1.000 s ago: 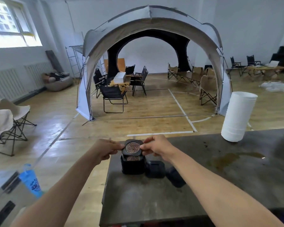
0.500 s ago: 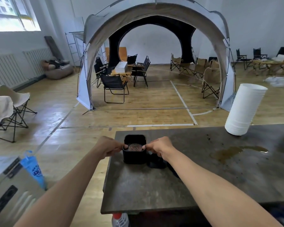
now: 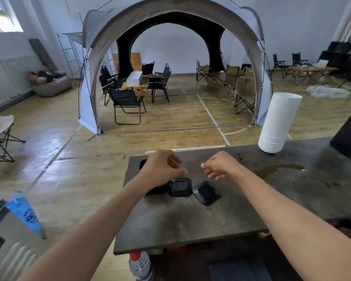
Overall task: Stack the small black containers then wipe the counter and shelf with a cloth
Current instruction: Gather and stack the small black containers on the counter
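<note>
Two small black containers lie on the dark counter: one just below my left hand, another tilted to its right. A taller black stack stands behind my left wrist, mostly hidden, with only a corner showing beside the hand. My left hand hovers in front of that stack, fingers curled in, nothing visible in them. My right hand hangs above the counter a little right of the containers, fingers loosely apart and holding nothing.
A brown liquid spill and dark specks mark the counter's right half. A tall white stack of cups stands at the far edge, with a black object at the right. A red-capped bottle stands below the near edge.
Both hands have let go of the top container and lifted off the stack, moving apart. The view has tilted down and shifted, so the loose containers show.
</note>
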